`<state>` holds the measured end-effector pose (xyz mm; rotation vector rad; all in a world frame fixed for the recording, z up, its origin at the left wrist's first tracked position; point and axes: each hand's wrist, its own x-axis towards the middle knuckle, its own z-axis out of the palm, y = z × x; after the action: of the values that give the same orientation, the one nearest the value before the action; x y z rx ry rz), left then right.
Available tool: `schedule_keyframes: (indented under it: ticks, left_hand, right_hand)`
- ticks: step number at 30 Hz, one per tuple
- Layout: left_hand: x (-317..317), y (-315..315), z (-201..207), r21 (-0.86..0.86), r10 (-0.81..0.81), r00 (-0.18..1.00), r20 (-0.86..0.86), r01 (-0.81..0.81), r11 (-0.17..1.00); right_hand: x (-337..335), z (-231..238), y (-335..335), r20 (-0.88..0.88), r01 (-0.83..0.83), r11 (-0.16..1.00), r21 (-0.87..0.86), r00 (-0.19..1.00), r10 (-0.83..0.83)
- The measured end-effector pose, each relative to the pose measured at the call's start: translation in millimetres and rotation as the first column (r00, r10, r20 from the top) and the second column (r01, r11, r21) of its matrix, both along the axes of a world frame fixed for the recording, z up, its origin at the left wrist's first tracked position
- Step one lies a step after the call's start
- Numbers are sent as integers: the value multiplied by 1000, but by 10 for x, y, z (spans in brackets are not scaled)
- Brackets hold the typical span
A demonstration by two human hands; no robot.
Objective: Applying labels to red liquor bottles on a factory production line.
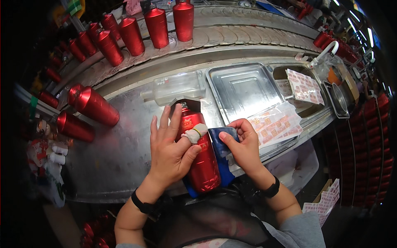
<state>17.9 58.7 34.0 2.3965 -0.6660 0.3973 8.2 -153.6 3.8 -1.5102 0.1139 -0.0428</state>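
Observation:
A red bottle (pixel 204 161) lies in front of me, its neck pointing away, on a blue cloth (pixel 225 171). Against its left side rests my left hand (pixel 171 149), open, most fingers stretched toward the neck. One finger, wrapped in white material with a yellow-green band, presses across the bottle's upper body, and the thumb touches the bottle too. My right hand (pixel 243 142) pinches a thin dark-blue flat piece with a rounded corner (pixel 223 138), just right of the bottle. A dark angled support (pixel 192 105) stands around the neck.
Behind the bottle lies a clear glass bottle (pixel 180 87). To the right are a metal tray (pixel 244 89), printed label sheets (pixel 277 124) and a sink with a white faucet (pixel 324 53). Red bottles (pixel 97 105) lie at left; others stand on the conveyor (pixel 231 35).

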Motion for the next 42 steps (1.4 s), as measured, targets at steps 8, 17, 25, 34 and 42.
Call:
schedule_keyframes:
  ticks: [8,17,25,34,42]
  left_hand:
    - [-112,29,-23,210,-85,996,5,82,974]
    - [-544,177,-420,-14,135,991,4,-135,991]
    - [-588,270,-399,-128,199,976,-85,-209,969]
    - [-644,200,-524,-231,74,993,-89,-93,968]
    - [-439,-44,-133,85,82,997,11,-82,993]
  right_hand:
    - [-118,76,-27,8,12,998,65,1000,-12]
    - [-159,-148,19,-55,-51,983,-179,998,42]
    - [-100,271,172,416,125,900,-418,907,67]
    - [-396,317,-66,437,-116,863,-491,825,360]
    - [-402,139,-211,271,-174,905,-388,917,293]
